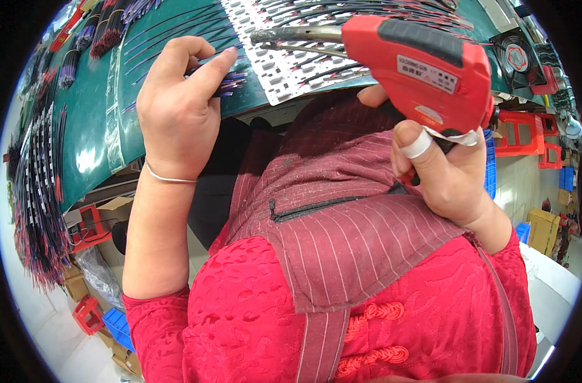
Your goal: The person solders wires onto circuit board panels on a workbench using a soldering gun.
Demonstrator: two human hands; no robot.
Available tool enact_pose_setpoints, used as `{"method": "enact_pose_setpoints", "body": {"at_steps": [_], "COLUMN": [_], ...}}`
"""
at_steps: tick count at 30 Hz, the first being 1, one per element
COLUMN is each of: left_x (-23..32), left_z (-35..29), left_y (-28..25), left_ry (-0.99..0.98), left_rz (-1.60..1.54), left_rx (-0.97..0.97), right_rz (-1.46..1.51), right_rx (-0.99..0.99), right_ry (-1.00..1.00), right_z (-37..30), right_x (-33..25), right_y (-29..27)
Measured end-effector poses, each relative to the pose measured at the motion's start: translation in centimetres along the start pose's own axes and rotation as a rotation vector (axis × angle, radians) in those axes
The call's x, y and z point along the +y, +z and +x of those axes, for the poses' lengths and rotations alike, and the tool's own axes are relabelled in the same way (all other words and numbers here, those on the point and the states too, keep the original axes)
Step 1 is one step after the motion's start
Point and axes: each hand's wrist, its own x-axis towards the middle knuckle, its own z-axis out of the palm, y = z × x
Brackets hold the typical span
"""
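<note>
My right hand [447, 169] is closed round the handle of a red and black soldering gun [418, 73], with white tape on the thumb. The gun's metal barrel and thin feed tube point left, over a white panel of small parts [268, 73] on the green table. Left of the panel, my left hand [182, 105] is raised with its fingers curled. Thin purple and black wires [232, 84] stick out past both sides of it, apparently held in the fingers; the grip itself is hidden by the back of the hand. More wires lie along the panel.
Bundled wires [109, 29] lie at the table's far left, and a thick bunch [38, 204] hangs over its left edge. A black square fan [515, 57] stands at the right. Red stools [519, 133] and blue crates [118, 329] are on the floor.
</note>
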Motion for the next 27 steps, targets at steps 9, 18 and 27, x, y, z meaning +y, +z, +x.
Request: {"method": "enact_pose_setpoints", "body": {"at_steps": [9,18,27], "left_x": [-0.3,-0.3,-0.4], "left_z": [0.3,0.3,0.3], "left_y": [0.1,0.3,0.3], "left_ry": [0.071,0.069,0.087], "left_rz": [0.010,-0.006,0.012], "left_rx": [-0.048,-0.054,-0.049], "right_rz": [-0.050,-0.098,-0.042], "right_rx": [-0.021,-0.041,-0.042], "right_ry": [-0.107,-0.122,-0.155], "right_z": [0.4,0.3,0.7], "right_x": [1.2,1.6,1.9], "right_y": [-0.2,-0.2,0.0]}}
